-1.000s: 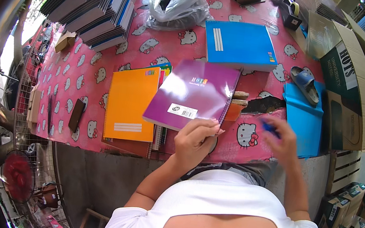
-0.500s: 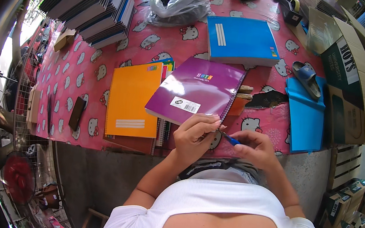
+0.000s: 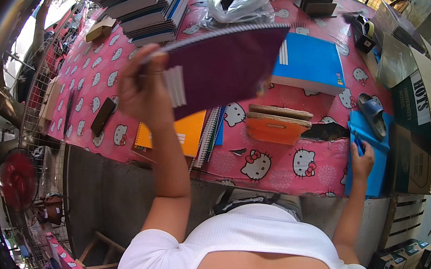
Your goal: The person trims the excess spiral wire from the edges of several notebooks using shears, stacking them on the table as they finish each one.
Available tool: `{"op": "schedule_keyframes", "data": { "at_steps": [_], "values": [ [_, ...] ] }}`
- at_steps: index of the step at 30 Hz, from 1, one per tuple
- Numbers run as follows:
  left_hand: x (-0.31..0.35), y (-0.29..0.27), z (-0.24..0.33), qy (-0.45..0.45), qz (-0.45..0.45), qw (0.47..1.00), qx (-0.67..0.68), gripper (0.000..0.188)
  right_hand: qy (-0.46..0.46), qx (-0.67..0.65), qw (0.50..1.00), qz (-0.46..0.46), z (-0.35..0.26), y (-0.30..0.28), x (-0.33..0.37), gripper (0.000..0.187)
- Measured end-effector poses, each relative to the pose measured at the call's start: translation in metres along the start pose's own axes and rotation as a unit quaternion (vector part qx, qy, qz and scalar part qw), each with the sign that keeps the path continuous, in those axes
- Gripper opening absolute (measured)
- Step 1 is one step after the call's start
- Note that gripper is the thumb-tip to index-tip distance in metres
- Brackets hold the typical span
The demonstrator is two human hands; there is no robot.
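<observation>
Purple spiral notebook (image 3: 223, 73) is up off the table, left of centre and upper middle of frame, tilted, coil running along its top edge. Left hand (image 3: 142, 89) clamped on its left end, thumb on the cover near the white label lines; the rest of the notebook juts out to the right of that hand. Right hand (image 3: 363, 160) well apart from both, right side of frame, fingers closed around a blue-handled tool (image 3: 357, 143); exact kind can't be told. That hand is over a blue sheet (image 3: 375, 180), a slipper (image 3: 372, 114) lying on the sheet's upper part. Hands wide apart, notebook with the left one only.

Below the purple notebook, partly covered by it in view: orange notebook (image 3: 185, 138) atop a pile. Blue notebook (image 3: 315, 60) upper right of centre, left edge hidden behind the purple one. Orange block (image 3: 274, 134) mid-frame, between the hands. Notebook stack (image 3: 129, 1) upper left.
</observation>
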State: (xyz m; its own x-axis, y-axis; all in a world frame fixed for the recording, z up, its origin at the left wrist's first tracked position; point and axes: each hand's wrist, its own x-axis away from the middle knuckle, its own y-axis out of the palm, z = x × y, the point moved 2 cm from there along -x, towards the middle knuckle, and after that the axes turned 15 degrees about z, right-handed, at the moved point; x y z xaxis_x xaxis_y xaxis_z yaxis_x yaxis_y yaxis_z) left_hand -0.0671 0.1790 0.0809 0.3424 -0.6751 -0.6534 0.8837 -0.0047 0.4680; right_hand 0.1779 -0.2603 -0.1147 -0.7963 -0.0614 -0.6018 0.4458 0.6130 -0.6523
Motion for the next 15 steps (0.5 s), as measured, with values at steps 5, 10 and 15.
{"op": "schedule_keyframes", "data": {
  "at_steps": [5,10,15],
  "values": [
    [-0.118,-0.056,0.044,0.323,0.202,0.923,0.061,0.026,-0.018,0.193,0.975,-0.112,-0.058,-0.012,0.001,0.066],
    [-0.158,-0.028,0.051,0.282,-0.123,0.951,0.041,0.035,-0.198,-0.177,0.956,-0.126,-0.184,0.003,0.001,0.070],
    [-0.050,0.030,-0.021,0.083,-0.506,0.839,-0.184,0.057,-0.275,-0.131,0.936,-0.174,-0.209,0.050,0.005,0.062]
  ]
}}
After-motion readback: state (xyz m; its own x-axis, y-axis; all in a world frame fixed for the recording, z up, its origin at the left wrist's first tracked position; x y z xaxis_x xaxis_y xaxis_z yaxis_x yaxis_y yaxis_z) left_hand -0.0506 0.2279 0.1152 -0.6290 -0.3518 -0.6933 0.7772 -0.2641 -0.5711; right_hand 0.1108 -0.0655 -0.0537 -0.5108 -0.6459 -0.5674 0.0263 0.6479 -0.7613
